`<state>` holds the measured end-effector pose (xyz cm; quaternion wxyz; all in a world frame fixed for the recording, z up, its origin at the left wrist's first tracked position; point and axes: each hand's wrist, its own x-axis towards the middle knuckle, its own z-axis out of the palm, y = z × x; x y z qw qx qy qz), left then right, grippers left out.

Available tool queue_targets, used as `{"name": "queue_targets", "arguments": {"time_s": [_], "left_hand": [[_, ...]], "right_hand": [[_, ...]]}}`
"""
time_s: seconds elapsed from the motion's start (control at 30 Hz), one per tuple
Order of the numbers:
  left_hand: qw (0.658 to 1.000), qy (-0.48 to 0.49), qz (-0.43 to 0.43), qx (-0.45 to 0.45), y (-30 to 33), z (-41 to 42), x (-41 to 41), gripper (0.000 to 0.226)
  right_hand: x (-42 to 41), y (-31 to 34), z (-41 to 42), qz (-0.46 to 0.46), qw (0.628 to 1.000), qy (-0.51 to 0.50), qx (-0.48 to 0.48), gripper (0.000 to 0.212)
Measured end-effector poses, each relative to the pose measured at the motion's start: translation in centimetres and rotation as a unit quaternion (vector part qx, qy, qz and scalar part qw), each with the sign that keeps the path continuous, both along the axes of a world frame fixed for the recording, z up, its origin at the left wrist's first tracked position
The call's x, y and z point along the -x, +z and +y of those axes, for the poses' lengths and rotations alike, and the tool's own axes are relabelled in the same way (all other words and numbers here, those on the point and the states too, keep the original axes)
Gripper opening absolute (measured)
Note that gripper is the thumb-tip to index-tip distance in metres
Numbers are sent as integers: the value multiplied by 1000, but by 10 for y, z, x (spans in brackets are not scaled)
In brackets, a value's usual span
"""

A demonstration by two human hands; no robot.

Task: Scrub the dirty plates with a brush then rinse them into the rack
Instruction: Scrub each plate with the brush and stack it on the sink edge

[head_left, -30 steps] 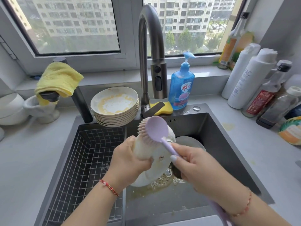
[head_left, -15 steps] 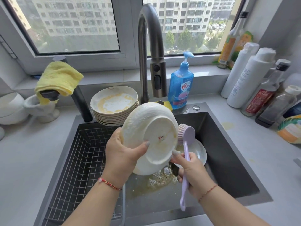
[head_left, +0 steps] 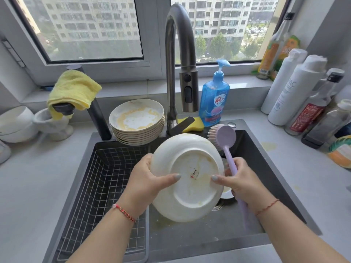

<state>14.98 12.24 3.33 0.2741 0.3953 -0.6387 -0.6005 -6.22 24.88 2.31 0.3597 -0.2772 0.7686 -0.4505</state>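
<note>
A: From the head view, how far along?

B: Early, I'd judge. The wire dish rack (head_left: 106, 186) in the dark sink (head_left: 266, 168) holds nothing; a stack of yellow-smeared white plates (head_left: 136, 122) waits behind it.

A: And the hands?

B: The left hand (head_left: 146, 179) grips a round white ceramic plate (head_left: 187, 177), underside up, over the basin. The right hand (head_left: 241, 179) clasps a lilac long-handled brush (head_left: 225, 141), thumb on the plate.

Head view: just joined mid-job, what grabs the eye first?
A white plate held underside-up over the sink, left hand on one edge, right hand on the other while holding a lilac brush. Behind it, a stack of yellow-smeared plates beside the faucet.
</note>
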Motion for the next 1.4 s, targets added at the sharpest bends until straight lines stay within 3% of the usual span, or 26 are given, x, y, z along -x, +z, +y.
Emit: {"name": "queue_targets", "arguments": {"time_s": [0.2,0.5,0.6,0.7,0.8,0.97,1.1,1.2,1.3,1.4], "left_hand": [[993,-81,-78,21,12,-8,3,73],[978,-92,-148,113,21,-9,11,48],[983,-63,-121,124,19,-6,12,47],[986,-11,-109,124,14,-7,9,47],[987,24,-98,124,10,-11,2,49],[982,34,-119,142,4,-11,0,44],[968,20,-165,185,2,-7,4,40],[965,16,-184,185,1,-4,9,38],[975,31,-158,154,-1,-4,12,42],[967,22,-176,183,0,-6,6,39]], "right_hand": [[15,17,-8,119,983,120,-75,62],[13,19,-9,170,973,124,-95,66],[10,17,-10,157,982,82,-58,54],[12,14,-5,129,992,-4,3,27],[9,4,8,99,995,-20,-5,14],[-15,-10,17,8,998,40,-54,31],[-27,19,6,75,996,46,14,40],[-55,51,5,106,984,132,48,43],[-79,62,8,211,952,223,-5,48],[-56,55,1,213,962,167,-21,45]]}}
